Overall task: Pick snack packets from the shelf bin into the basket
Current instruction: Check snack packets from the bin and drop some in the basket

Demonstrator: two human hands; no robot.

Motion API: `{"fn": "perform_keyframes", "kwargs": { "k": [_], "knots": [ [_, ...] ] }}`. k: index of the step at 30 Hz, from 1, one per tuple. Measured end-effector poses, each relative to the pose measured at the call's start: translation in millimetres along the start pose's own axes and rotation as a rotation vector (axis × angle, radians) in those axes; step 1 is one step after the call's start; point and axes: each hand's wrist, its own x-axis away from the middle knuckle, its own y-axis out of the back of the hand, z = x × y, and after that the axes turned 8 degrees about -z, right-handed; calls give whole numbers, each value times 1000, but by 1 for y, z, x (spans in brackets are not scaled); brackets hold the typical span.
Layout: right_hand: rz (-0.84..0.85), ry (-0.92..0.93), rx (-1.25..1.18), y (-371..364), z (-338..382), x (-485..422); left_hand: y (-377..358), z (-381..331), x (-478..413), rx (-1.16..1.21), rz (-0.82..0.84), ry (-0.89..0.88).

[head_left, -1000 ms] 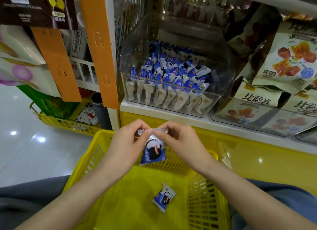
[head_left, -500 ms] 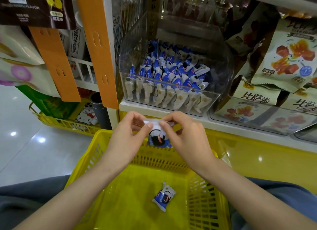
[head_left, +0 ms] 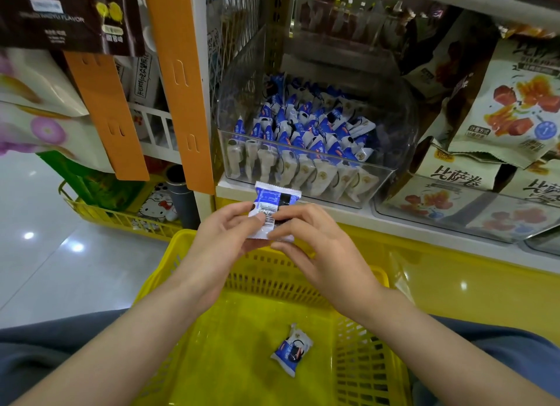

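A blue and white snack packet [head_left: 270, 205] is held between both hands above the far rim of the yellow basket [head_left: 188, 284], its barcode side facing me. My left hand [head_left: 224, 242] pinches its left lower edge and my right hand [head_left: 315, 248] pinches its right lower edge. A second snack packet [head_left: 291, 349] lies on the basket floor. The clear shelf bin [head_left: 378, 181] just beyond holds several more of the same packets.
Large snack bags [head_left: 515, 102] fill a clear bin to the right of the shelf bin. An orange hanging strip [head_left: 181, 81] stands at the shelf's left post. Another yellow basket [head_left: 100, 215] sits on the shiny floor at the left.
Both hands rose slightly and turned the packet over, so its barcode back now faces me and it stands up above the fingers instead of hanging below them.
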Motion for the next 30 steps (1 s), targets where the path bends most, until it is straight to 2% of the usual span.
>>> {"fn": "perform_keyframes", "kwargs": {
  "k": [2,5,8,10,13,17,22,30],
  "knots": [
    [-53,-169,-89,-1,5,-1,-1,-2,0,-41,-46,-63],
    [-142,-519,-328,1,7,-6,-2,-3,1,-61,-38,-135],
    [-64,-824,-672,3,6,-12,-5,-3,4,-131,-1,-225],
    [-62,-932,-835,5,6,-13,-5,-3,4,-186,8,-312],
    [-27,-963,-917,7,5,-12,-4,-2,6,-298,18,-419],
    [9,-932,-853,4,5,-11,-3,5,7,-554,-10,-575],
    [6,-931,-852,2,5,-10,-5,9,10,-593,84,-547],
    [-23,-825,-839,2,5,-10,-3,9,7,-635,115,-547]
  ]
}}
